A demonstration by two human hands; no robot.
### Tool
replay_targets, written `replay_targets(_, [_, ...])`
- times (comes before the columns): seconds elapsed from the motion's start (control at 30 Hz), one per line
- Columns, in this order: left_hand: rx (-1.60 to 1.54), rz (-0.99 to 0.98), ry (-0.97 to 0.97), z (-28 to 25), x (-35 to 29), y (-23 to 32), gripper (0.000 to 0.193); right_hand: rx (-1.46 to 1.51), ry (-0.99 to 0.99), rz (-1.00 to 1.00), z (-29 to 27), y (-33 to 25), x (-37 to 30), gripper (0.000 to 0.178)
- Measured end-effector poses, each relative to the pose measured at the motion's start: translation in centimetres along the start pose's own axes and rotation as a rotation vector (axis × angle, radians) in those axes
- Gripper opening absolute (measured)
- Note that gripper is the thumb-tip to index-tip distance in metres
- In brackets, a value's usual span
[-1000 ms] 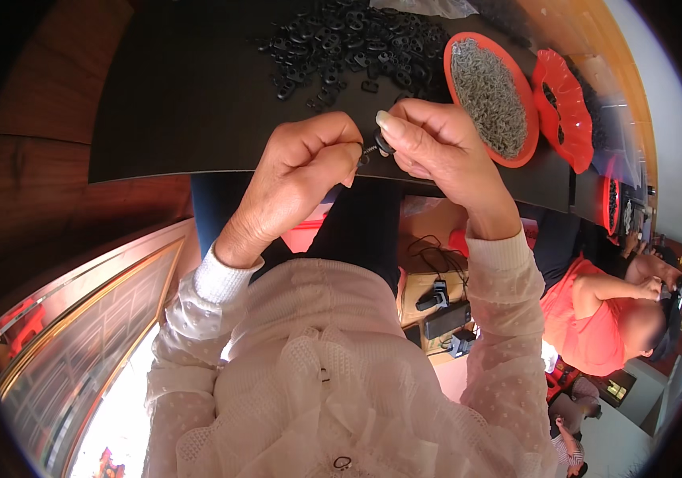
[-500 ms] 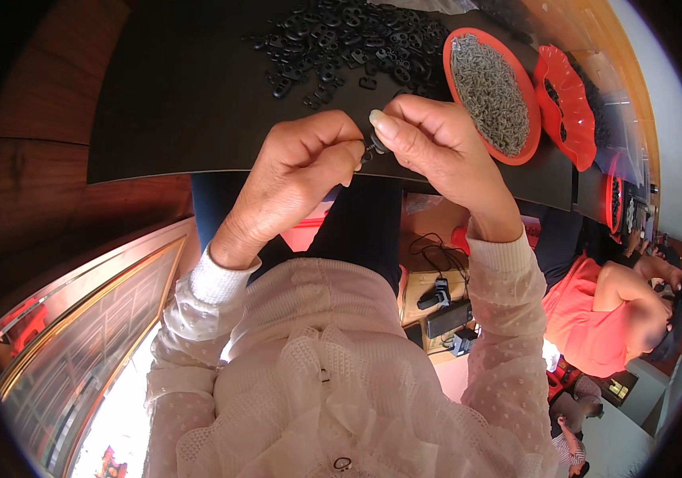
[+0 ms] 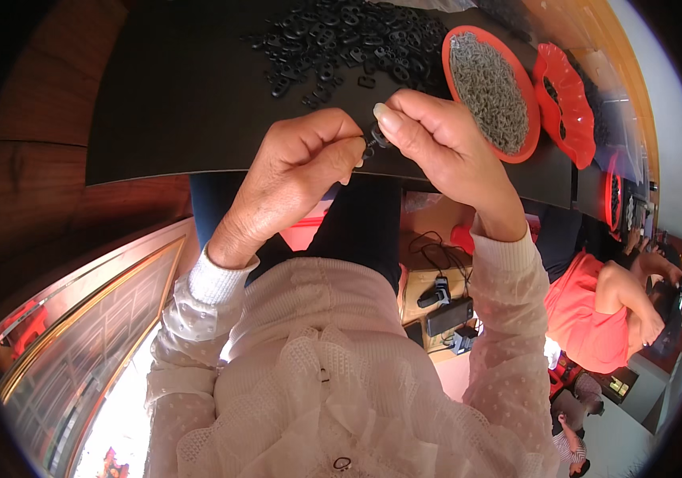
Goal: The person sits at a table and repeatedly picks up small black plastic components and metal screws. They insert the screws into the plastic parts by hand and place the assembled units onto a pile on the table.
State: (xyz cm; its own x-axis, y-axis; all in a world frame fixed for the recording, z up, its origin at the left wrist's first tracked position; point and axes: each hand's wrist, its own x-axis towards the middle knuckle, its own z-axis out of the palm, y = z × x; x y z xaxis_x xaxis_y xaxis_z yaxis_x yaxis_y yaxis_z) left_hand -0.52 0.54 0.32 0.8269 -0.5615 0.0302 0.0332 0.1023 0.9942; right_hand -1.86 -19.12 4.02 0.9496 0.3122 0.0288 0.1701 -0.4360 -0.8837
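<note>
My left hand (image 3: 305, 163) and my right hand (image 3: 440, 143) meet over the near edge of the dark table. Between their fingertips is a small black plastic piece (image 3: 375, 139), partly hidden by the fingers. Both hands are closed in a pinch: the left grips its lower left side, the right thumb and fingers its upper right side. Beyond them lies a heap of small black plastic pieces (image 3: 357, 40) with holes, looking like cord locks. A red bowl (image 3: 529, 143) full of small grey metal springs (image 3: 490, 92) stands just right of my right hand.
Beside the bowl is a wavy-rimmed red dish (image 3: 572, 119) with dark pieces in it. The dark table (image 3: 173, 103) ends just in front of my lap. Cables and black adapters (image 3: 448, 317) sit below on a box. At the right, another person in orange-red clothing (image 3: 588, 311) sits.
My right hand has shifted slightly, tilting away from the left, and more of the black piece shows between the fingertips. My left hand has barely moved. The person at the right has moved an arm.
</note>
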Motion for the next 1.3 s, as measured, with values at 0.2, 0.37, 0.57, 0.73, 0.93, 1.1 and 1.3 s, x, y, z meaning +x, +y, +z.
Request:
replay_targets(0.2, [-0.014, -0.055, -0.007, 0.0, -0.1, 0.5, 0.012, -0.034, 0.031, -0.054, 0.2, 0.3, -0.1, 0.034])
replay_targets(0.37, [-0.043, -0.063, -0.009, 0.0, -0.2, 0.2, 0.012, 0.035, 0.021, -0.012, 0.1, -0.1, -0.2, 0.036])
replay_targets(0.57, [-0.067, -0.068, -0.010, -0.1, -0.2, 0.1, 0.012, -0.051, 0.053, -0.062, 0.3, 0.0, 0.1, 0.035])
replay_targets(0.73, [-0.042, -0.074, -0.006, -0.1, -0.2, 0.1, 0.012, -0.197, 0.052, -0.203, 0.2, 0.3, 0.2, 0.028])
replay_targets(0.93, [-0.078, -0.043, 0.008, 0.0, -0.2, -0.1, 0.012, -0.103, 0.043, -0.093, 0.6, -0.3, 0.3, 0.035])
replay_targets(1.1, [-0.077, -0.081, -0.013, -0.2, -0.2, 0.4, 0.014, -0.109, 0.042, -0.107, 0.8, -0.2, 0.4, 0.034])
replay_targets(1.3, [-0.210, -0.123, -0.004, -0.8, 0.2, 0.2, 0.015, -0.109, 0.130, -0.112, 1.3, -0.7, 0.7, 0.029])
